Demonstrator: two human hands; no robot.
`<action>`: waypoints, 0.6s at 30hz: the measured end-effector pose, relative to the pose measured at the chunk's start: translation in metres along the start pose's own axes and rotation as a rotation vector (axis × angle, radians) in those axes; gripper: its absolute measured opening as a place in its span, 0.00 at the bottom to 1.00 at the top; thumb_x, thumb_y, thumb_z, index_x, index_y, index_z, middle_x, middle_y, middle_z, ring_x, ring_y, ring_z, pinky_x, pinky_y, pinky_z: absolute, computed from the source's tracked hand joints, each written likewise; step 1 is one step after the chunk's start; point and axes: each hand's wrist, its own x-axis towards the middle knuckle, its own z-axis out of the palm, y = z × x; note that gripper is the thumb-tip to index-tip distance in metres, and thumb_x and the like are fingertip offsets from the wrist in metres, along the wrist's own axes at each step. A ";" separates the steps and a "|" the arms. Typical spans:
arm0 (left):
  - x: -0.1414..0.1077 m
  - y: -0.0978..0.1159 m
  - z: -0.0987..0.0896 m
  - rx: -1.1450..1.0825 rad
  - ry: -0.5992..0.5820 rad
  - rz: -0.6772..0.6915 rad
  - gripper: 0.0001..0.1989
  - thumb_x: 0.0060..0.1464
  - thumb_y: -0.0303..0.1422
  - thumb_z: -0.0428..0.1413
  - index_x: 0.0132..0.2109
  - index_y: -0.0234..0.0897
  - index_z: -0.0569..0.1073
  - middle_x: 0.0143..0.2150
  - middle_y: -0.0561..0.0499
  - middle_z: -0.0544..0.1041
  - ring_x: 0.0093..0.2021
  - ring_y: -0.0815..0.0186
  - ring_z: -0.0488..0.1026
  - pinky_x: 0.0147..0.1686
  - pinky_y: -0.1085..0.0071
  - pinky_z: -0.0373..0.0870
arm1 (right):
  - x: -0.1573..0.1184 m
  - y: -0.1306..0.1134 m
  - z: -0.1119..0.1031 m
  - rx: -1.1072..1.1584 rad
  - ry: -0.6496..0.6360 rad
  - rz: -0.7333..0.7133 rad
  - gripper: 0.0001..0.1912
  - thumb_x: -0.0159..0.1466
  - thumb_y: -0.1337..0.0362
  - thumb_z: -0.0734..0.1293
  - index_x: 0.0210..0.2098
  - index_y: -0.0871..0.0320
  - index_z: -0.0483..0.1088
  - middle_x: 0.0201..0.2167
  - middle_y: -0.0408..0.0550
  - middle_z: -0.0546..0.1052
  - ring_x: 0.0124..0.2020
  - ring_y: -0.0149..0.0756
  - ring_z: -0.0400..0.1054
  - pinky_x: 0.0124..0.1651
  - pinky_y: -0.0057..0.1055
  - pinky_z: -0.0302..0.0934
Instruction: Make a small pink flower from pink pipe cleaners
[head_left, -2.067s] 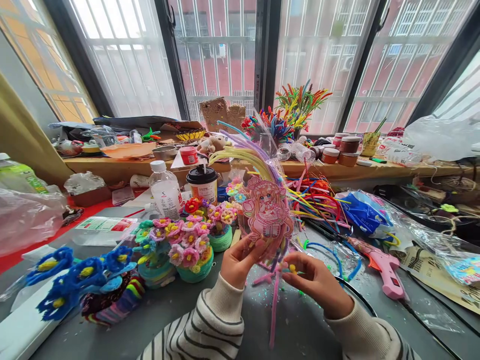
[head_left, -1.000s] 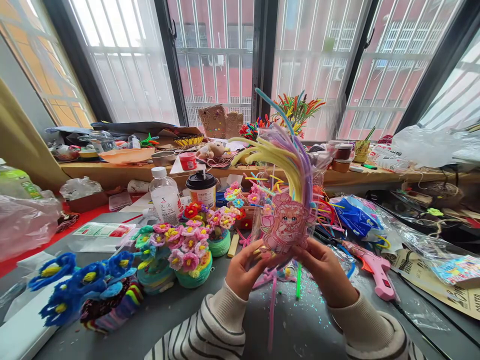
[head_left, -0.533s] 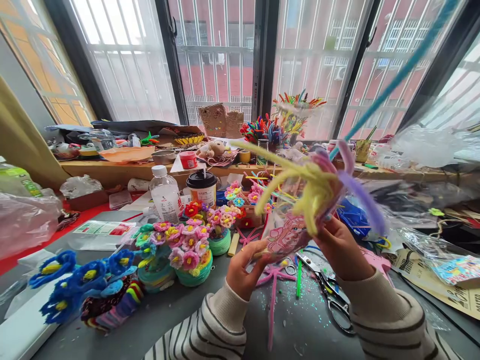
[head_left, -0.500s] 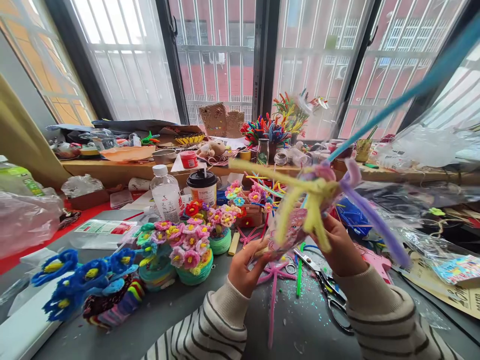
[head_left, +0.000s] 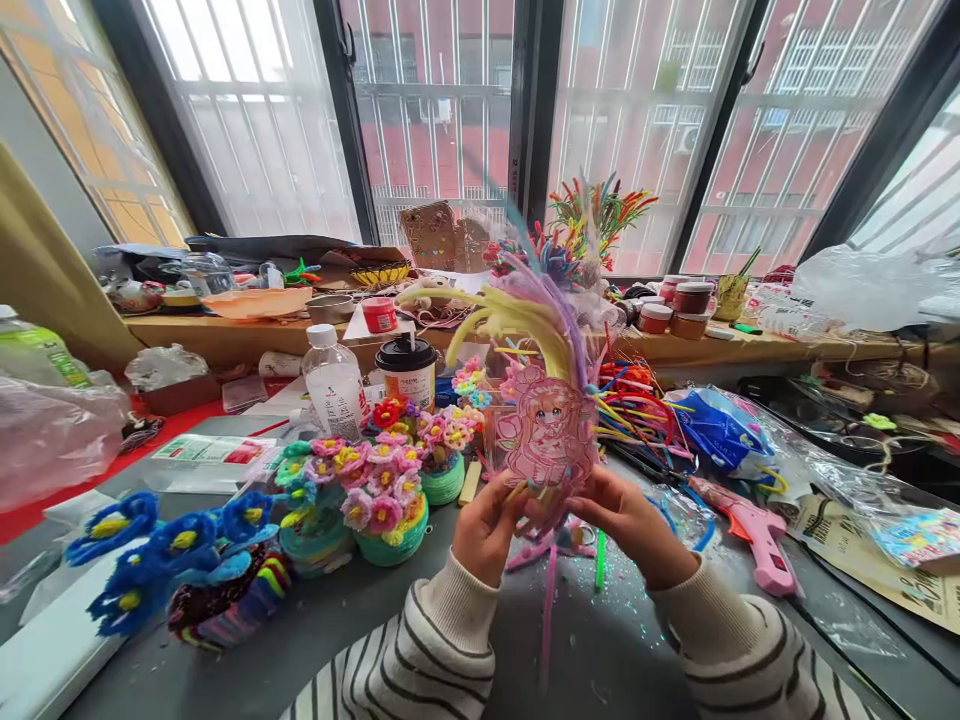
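Upright before me stands a clear panel [head_left: 551, 440] printed with a pink cartoon girl, its face turned to the camera. My left hand [head_left: 487, 525] pinches its lower left edge, and my right hand [head_left: 630, 520] grips its lower right side. Behind the panel rise yellow pipe cleaners [head_left: 502, 310], bending left, and a purple pipe cleaner [head_left: 566, 310]; a blurred blue one reaches up beyond them. How they are fixed to the panel is hidden. Below my hands lie a pink pipe cleaner [head_left: 549, 610] and a short green one [head_left: 600, 560].
Pipe-cleaner flower pots [head_left: 390, 530] and blue flowers [head_left: 172, 560] stand at left, with a bottle [head_left: 334, 385] and a lidded cup [head_left: 406, 370] behind. A pink glue gun [head_left: 761, 540] lies at right, beside a blue packet [head_left: 720, 430]. Paint jars [head_left: 690, 310] line the sill.
The panel has turned from tilted to facing me. The pipe cleaners have swung up and left behind it. My right hand has moved slightly left, and the scissors no longer show.
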 end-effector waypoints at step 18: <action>-0.003 0.000 0.000 0.053 -0.002 -0.065 0.18 0.48 0.36 0.48 0.46 0.33 0.64 0.41 0.43 0.71 0.37 0.64 0.70 0.35 0.70 0.66 | 0.066 -0.015 -0.109 -0.241 0.731 -0.177 0.15 0.48 0.58 0.65 0.34 0.57 0.65 0.34 0.44 0.72 0.30 0.36 0.68 0.28 0.32 0.65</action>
